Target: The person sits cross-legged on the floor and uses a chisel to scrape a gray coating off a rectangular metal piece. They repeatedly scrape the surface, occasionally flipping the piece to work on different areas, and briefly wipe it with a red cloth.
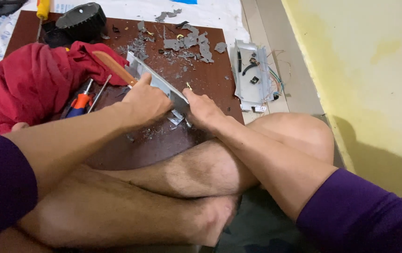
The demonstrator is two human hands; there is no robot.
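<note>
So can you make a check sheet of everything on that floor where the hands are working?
Surface: dark brown wooden board, dusted with chips.
Job's things: long grey metal strip; orange-handled knife.
Clutter: grey broken plastic bits, crumpled red cloth, orange-and-blue screwdriver, black round part.
Grips: left hand and right hand both pressed on the strip.
Cables: thin coloured wires beside a white tray.
Surroundings: yellow wall.

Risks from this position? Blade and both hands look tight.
1. The left hand holds the knife with its blade running to the right hand; a slip could cut those fingers.
2. The work sits just above bare legs, so a skidding blade could reach skin.
3. Grey shards litter the board; sharp bits may prick hands.
</note>
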